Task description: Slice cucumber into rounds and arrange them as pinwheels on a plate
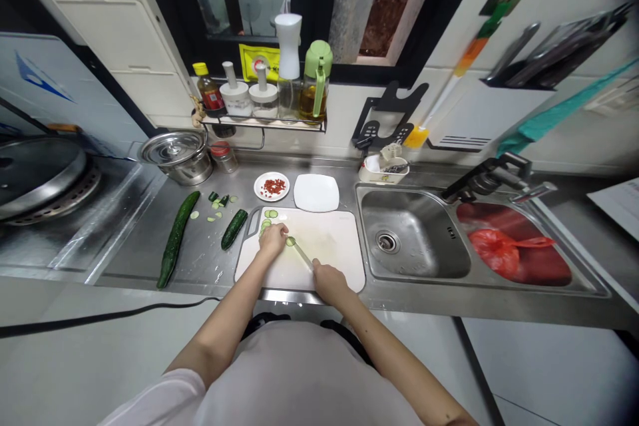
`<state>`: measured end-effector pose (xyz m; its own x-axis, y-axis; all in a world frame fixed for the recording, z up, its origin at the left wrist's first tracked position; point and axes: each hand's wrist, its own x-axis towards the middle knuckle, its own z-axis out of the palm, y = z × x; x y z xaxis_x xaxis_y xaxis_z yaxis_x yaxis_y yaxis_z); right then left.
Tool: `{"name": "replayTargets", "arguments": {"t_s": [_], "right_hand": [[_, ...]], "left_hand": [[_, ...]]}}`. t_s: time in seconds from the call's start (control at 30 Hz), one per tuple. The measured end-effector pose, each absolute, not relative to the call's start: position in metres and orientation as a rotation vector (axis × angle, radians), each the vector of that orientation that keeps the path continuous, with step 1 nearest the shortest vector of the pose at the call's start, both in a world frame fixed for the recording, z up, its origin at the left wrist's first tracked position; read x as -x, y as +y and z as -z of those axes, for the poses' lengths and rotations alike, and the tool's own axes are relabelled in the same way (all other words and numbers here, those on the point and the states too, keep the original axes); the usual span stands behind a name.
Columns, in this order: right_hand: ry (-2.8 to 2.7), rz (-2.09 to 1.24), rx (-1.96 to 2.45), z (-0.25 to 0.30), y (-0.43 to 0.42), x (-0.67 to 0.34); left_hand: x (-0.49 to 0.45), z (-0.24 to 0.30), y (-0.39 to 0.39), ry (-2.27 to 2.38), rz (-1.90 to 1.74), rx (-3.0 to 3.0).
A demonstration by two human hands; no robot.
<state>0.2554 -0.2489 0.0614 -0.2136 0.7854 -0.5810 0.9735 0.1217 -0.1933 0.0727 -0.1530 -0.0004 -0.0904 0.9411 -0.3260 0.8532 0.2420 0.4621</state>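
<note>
My right hand (330, 283) is closed round the handle of a knife (303, 256), whose blade points up and left across the white cutting board (324, 266). At the blade's tip is a round cucumber slice (290, 241), close by the fingertips of my left hand (272, 241). That hand's fingers are curled together over the board's left part; what they hold, if anything, is hidden. More cucumber slices (271, 213) lie just beyond it, near the board's upper left corner. A cut piece of cucumber (234, 229) rests on the steel counter beside the board.
A whole cucumber (178, 239) and scattered trimmings (218, 200) lie to the left. Behind the board stand a plate of red berries (264, 194) and a white plate (316, 193). The sink (419, 266) is at right, a lidded pot (187, 163) at left, a condiment shelf (274, 123) above.
</note>
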Motion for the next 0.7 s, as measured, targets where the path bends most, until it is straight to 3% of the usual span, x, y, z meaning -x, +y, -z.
{"name": "replayTargets", "arguments": {"t_s": [0.7], "right_hand": [[2.077, 0.773, -1.718, -0.062, -0.2547, -0.2579]], "left_hand": [[-0.072, 0.0041, -0.1497, 1.987, -0.192, -1.637]]}}
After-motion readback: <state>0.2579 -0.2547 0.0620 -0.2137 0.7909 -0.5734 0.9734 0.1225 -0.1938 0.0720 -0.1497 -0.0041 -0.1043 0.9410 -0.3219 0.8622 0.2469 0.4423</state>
